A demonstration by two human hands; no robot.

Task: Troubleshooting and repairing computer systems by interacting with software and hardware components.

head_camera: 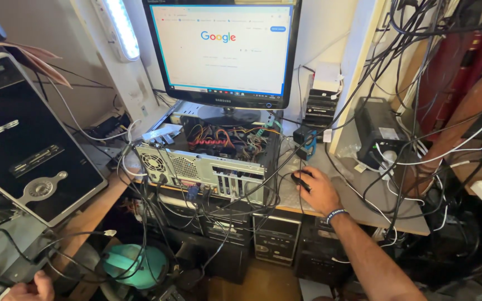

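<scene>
At far left, a black tower (26, 139) leans tilted, its front panel up, with loose paper above it. Below, at the bottom edge: left hand (32, 289), only partly in view, fingers curled among dark cables (85, 245); whether it holds one I cannot tell. Beside it, low down, a teal round object (135, 266) under the wires. Centre: open computer case (207, 159) lying on the desk (364, 206), rear panel toward the viewer, coloured wiring exposed inside, many leads plugged in and hanging off the edge. Above it, a lit monitor (224, 50) showing a white browser page; a strip lamp (121, 28) to its left. Under the desk, more towers (277, 237) stacked. Right of the case: right hand (319, 189), palm down, fingers spread loosely over a black mouse (301, 179) on the desk top, wristband on the arm. Further right, a black box unit (380, 131) and a dense hang of cables (419, 67). Risks, as judged: the left hand could snag a lead and pull a plug from the case; the mouse cord lies tangled with others, so a tug may drag them; the exposed interior invites a short.
</scene>
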